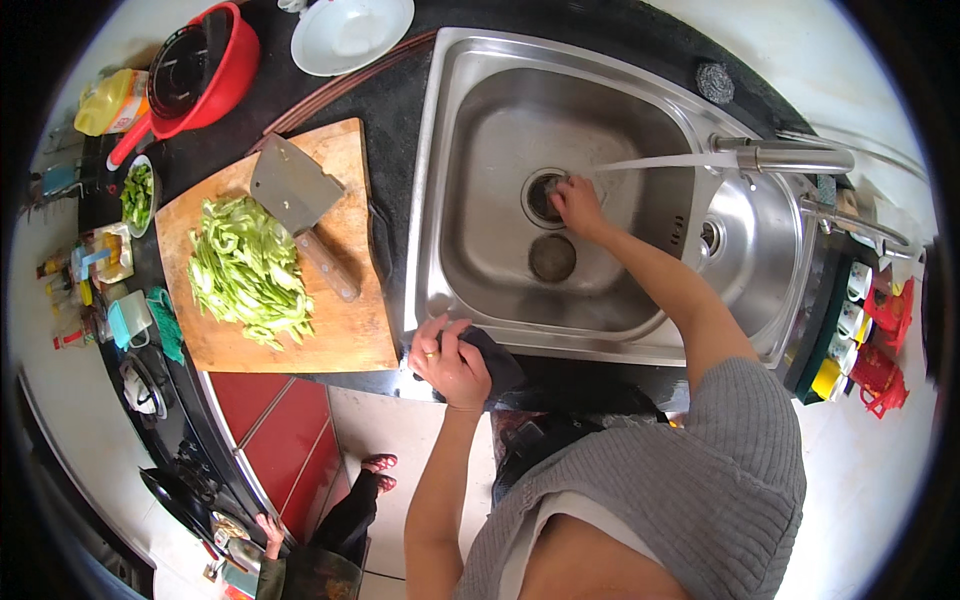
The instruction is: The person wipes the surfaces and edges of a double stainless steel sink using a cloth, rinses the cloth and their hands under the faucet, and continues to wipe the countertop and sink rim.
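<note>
My right hand (578,206) is inside the large steel sink basin (480,187), its fingers at the edge of the drain (541,199); whether they hold something is hard to tell. Water runs from the faucet (795,159) beside it. A round dark disc (552,257) lies near the drain. My left hand (452,364) rests on a dark cloth (499,364) at the sink's near left corner. Left of it, a wooden cutting board (352,337) bears sliced green vegetable (247,270) and a cleaver (296,187) with a wooden handle.
A red colander (236,67), a white bowl (352,34) and chopsticks (337,90) lie at the back left. A steel scourer (715,82) sits behind the sink. Cups (850,319) stand at the right. Another person's hand (271,534) touches the counter at lower left.
</note>
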Tool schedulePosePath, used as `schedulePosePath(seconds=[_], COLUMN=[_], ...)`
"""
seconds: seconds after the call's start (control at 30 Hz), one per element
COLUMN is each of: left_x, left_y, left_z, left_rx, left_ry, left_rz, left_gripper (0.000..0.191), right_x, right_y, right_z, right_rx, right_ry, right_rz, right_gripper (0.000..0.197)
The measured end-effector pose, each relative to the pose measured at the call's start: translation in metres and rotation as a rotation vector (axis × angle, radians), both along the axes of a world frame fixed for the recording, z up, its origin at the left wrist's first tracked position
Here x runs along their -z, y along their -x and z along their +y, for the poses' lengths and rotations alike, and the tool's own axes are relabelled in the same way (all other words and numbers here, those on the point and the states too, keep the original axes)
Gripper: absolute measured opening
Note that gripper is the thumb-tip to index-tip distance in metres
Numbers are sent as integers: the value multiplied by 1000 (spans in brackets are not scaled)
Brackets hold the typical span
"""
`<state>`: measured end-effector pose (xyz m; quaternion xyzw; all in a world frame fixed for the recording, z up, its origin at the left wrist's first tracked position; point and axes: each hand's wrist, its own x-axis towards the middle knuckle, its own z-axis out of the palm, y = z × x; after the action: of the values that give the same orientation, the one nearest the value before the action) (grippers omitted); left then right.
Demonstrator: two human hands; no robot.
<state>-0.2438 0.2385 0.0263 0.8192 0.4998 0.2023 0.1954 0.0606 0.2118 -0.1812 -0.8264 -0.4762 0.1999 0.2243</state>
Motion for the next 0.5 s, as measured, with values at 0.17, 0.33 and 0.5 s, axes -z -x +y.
schedulePosePath(seconds=[0.17, 0.33, 0.5], left_x=[-1, 3, 1], left_y=[2, -4, 4], left_z=[1, -1, 0], left_rx=[1, 1, -18], left_ry=[8, 15, 2], left_rz=[16, -5, -22], left_gripper=[25, 24, 23], right_x=[19, 20, -39], right_y=[-48, 26, 25], right_z=[55, 116, 62], right_rx=[725, 199, -522], right_ry=[-260, -250, -383], right_rz=[43, 8, -207], right_gripper=[18, 20, 24])
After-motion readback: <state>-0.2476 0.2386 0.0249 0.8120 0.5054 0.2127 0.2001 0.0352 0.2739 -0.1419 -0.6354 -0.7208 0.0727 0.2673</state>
